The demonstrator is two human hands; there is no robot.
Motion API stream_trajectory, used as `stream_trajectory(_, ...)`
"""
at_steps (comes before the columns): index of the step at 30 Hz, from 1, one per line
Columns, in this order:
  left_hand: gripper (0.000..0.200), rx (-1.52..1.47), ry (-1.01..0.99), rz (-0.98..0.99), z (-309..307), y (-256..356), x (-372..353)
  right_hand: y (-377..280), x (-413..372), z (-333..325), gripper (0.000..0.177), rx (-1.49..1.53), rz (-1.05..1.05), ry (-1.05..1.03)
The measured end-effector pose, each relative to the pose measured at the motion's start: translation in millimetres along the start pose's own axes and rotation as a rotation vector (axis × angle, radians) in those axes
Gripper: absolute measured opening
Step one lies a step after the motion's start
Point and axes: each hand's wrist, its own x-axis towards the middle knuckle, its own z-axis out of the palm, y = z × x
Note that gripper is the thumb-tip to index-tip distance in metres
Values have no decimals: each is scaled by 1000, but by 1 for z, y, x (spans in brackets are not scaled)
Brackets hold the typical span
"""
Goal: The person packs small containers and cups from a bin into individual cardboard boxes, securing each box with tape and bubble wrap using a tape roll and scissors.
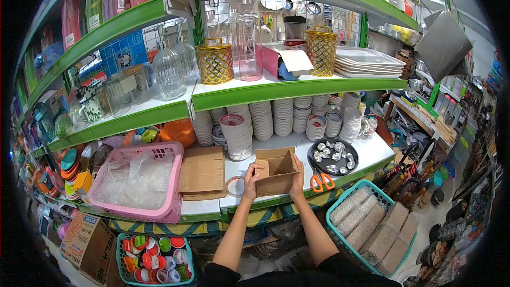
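Note:
Between my two hands stands a small open cardboard box (273, 185) on the white shelf. My left hand (251, 179) grips its left side, fingers bent over the edge. My right hand (297, 175) presses along its right side, fingers together. To the left lie flat cardboard pieces (202, 172), with a roll of tape (234, 186) beside my left hand. Right of the box, a black round tray (334, 167) holds several shiny clear pieces (338, 147). Orange-handled scissors (322, 182) rest at the tray's near side.
A pink basket (172, 180) of bubble wrap stands left. Stacked white bowls (261, 122) line the back. Below are a teal basket of wrapped packs (336, 226) and a teal basket of colourful items (121, 269). A green-edged shelf (297, 90) overhangs the bowls.

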Motion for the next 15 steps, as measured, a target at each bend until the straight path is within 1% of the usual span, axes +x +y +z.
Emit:
stream_trajectory(2,36,-4,-6,6,1,4,0,-5,1,0,79,-14,-8,-16)
stream_trajectory(4,38,99,28,3,3,4,0,-7,1,0,77,-57,-33,-2)
stream_trajectory(5,38,99,28,3,4,4,0,-6,2,0,77,-57,-34,-3)
stream_trajectory(8,42,118,62,29,5,-4,-1,-2,1,-2,72,-66,-26,-20)
stream_trajectory(10,44,31,71,-68,4,-10,-3,-6,3,-1,61,-29,16,-6)
stream_trajectory(11,44,31,71,-68,4,-13,-4,-3,1,-1,61,-28,17,-6)
stream_trajectory(13,43,1,112,-35,5,-19,-5,2,0,-3,52,-25,76,-6)
stream_trajectory(14,43,0,112,-35,5,-15,-5,3,1,-4,52,-24,76,-6)
stream_trajectory(15,39,12,105,-53,6,-11,-5,2,3,-4,50,-11,73,-26)
